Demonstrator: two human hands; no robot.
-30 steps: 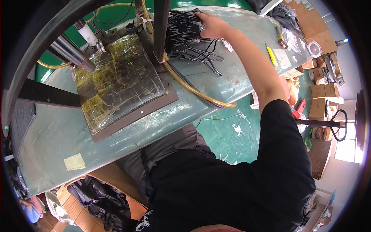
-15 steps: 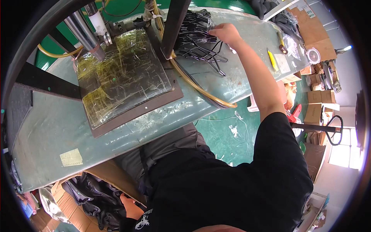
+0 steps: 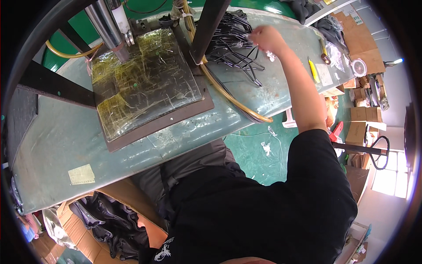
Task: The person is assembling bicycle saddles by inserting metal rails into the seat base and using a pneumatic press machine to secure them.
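Note:
My right hand (image 3: 267,39) is above the table beside a pile of black bent metal rods (image 3: 233,59) that look like bicycle saddle rails. Its fingers are curled together and partly blurred; what they hold, if anything, is hard to make out. Just below the hand shows a crumpled scrap of clear plastic (image 3: 271,56). My left hand (image 3: 151,231) reaches down into a cardboard box (image 3: 81,229) at the lower left. The box holds black moulded shells (image 3: 105,215), possibly saddle bases. Its fingers are hidden among them and the box wall.
A press with a metal ram (image 3: 107,28) stands over a tape-covered pad (image 3: 147,83) at left. Dark frame posts (image 3: 209,33) and a yellowish hose (image 3: 233,103) lie between it and the rods. A yellow cutter (image 3: 313,70) and a hammer (image 3: 324,53) rest at right.
My right hand has drawn back slightly to the right from the rods' far end, its fingers now more curled. My left hand has sunk deeper among the black shells. The view has shifted slightly.

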